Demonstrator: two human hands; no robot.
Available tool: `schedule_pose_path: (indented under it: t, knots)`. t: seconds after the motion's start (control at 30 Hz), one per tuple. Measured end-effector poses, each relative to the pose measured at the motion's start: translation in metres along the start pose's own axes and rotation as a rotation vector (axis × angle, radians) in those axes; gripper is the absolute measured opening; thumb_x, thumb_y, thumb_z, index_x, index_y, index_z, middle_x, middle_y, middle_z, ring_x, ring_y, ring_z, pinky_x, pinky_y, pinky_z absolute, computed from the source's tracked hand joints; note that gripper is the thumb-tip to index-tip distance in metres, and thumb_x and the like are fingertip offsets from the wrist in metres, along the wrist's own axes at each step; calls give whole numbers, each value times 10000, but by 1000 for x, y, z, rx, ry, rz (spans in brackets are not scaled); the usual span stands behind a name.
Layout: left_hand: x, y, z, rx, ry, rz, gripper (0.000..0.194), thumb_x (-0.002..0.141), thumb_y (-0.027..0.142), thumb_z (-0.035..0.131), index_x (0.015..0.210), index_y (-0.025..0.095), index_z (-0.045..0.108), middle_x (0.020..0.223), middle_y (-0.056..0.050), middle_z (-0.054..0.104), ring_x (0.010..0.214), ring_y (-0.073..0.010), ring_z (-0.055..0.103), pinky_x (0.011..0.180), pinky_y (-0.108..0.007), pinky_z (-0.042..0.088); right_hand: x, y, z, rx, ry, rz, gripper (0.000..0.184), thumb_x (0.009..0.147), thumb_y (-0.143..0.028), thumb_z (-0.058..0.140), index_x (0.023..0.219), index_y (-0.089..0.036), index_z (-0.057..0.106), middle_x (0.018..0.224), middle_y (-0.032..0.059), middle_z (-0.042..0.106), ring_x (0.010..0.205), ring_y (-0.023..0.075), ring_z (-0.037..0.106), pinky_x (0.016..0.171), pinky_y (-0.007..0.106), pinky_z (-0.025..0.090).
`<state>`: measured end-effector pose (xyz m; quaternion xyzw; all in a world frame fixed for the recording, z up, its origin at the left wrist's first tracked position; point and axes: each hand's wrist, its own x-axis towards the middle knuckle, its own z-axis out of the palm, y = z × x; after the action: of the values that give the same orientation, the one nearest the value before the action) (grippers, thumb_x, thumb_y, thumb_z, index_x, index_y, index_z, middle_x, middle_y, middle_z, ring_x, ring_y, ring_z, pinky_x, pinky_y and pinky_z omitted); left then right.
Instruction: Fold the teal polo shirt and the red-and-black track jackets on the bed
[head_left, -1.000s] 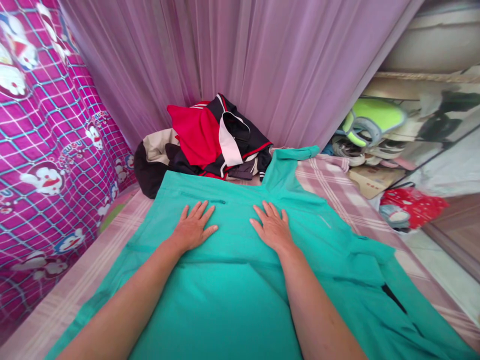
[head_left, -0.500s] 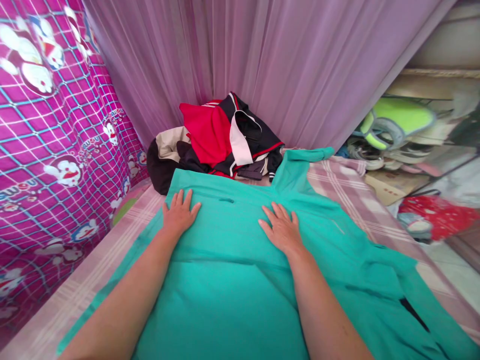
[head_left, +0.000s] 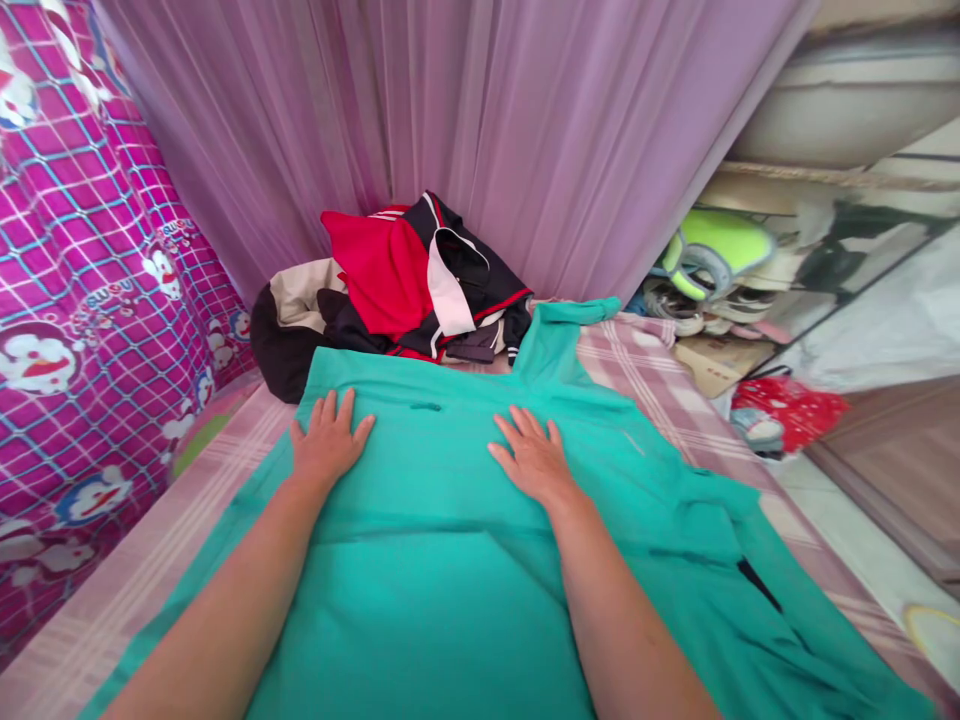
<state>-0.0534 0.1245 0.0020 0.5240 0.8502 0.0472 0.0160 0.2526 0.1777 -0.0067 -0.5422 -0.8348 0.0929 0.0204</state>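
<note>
A teal jacket (head_left: 442, 590) lies spread over the bed, with a few creases across its middle. Near its upper left corner, my left hand (head_left: 327, 440) rests flat on the fabric with fingers spread. My right hand (head_left: 530, 455) also lies open on the jacket, right of centre, palm down. Between the hands and slightly farther away is a short zipper pull (head_left: 426, 407). One sleeve (head_left: 551, 340) extends toward the curtain. Neither hand grips the cloth.
A heap of red, navy and beige clothes (head_left: 390, 275) sits behind the jacket against a purple curtain (head_left: 465, 120). Plaid bedding (head_left: 630, 365) shows around it. Pink cartoon-print fabric (head_left: 97, 330) hangs at left. Shoes (head_left: 675, 305) and a red bag (head_left: 795, 410) are at right.
My left hand has slid left across the jacket, away from the zipper pull toward the fabric's left edge. My right hand stays in about the same place. The view has swung slightly and back.
</note>
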Motion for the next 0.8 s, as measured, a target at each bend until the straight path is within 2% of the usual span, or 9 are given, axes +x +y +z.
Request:
schedule_pose_path:
  t: [0.2, 0.33, 0.4, 0.47, 0.53, 0.63, 0.7, 0.77, 0.8]
  knots:
    - [1, 1, -1, -11, -21, -11, 743, 944, 612, 203, 1577, 223, 228, 1649, -123, 208, 1507, -329, 207, 1145, -674, 211, -8, 68, -5, -27, 105, 474, 623, 1001, -539, 271, 1531, -229, 375, 1622, 129, 280, 1492, 300, 222, 1158, 633, 157]
    - [2, 0, 1, -2, -8, -2, 740, 944, 603, 212, 1575, 216, 240, 1644, -134, 221, 1502, -341, 220, 1139, -680, 219, -14, 87, -9, 4, 151, 632, 647, 995, -544, 254, 1516, -190, 401, 1604, 158, 304, 1479, 324, 244, 1133, 672, 186]
    - [2, -1, 2, -6, 1, 2, 742, 942, 607, 211, 1572, 216, 249, 1641, -135, 232, 1498, -345, 230, 1135, -685, 224, -14, 85, -13, 9, 181, 617, 615, 993, -503, 294, 1494, -175, 437, 1593, 166, 326, 1469, 334, 264, 1127, 674, 200]
    - [3, -2, 4, -13, 13, 4, 747, 940, 614, 210, 1571, 218, 253, 1639, -133, 240, 1496, -346, 234, 1131, -691, 225, -10, 77, -19, 13, 261, 533, 571, 984, -448, 340, 1468, -177, 476, 1580, 159, 355, 1453, 337, 295, 1128, 657, 219]
    - [4, -3, 6, -17, 23, 6, 748, 938, 616, 214, 1569, 217, 258, 1637, -135, 247, 1495, -347, 235, 1127, -696, 226, -5, 65, -22, 36, 317, 359, 528, 980, -395, 354, 1441, -194, 514, 1547, 133, 424, 1418, 293, 369, 1147, 566, 264]
    - [4, -3, 7, -14, 22, 6, 745, 938, 616, 218, 1568, 221, 263, 1636, -137, 248, 1494, -346, 238, 1125, -692, 235, 0, 49, -17, 82, 226, 111, 451, 987, -362, 364, 1350, -260, 611, 1450, 63, 558, 1351, 220, 467, 1145, 436, 314]
    - [4, -3, 6, -7, 21, 3, 741, 939, 615, 211, 1569, 228, 259, 1638, -135, 242, 1495, -342, 239, 1129, -684, 237, 1, 47, -11, 67, 183, 122, 414, 987, -372, 391, 1316, -302, 632, 1446, 30, 565, 1365, 232, 453, 1152, 490, 289]
    - [3, -2, 6, 2, 18, 2, 739, 941, 612, 205, 1571, 229, 252, 1641, -134, 235, 1497, -338, 236, 1133, -680, 232, 0, 50, -7, 35, 218, 257, 412, 986, -375, 407, 1331, -292, 616, 1476, 44, 533, 1383, 261, 431, 1143, 553, 272]
    - [3, -2, 5, 4, 14, 2, 739, 942, 610, 203, 1571, 226, 250, 1642, -135, 232, 1497, -338, 234, 1134, -682, 228, 0, 53, -7, 28, 244, 316, 422, 988, -361, 401, 1343, -264, 607, 1475, 64, 532, 1373, 261, 444, 1137, 543, 287]
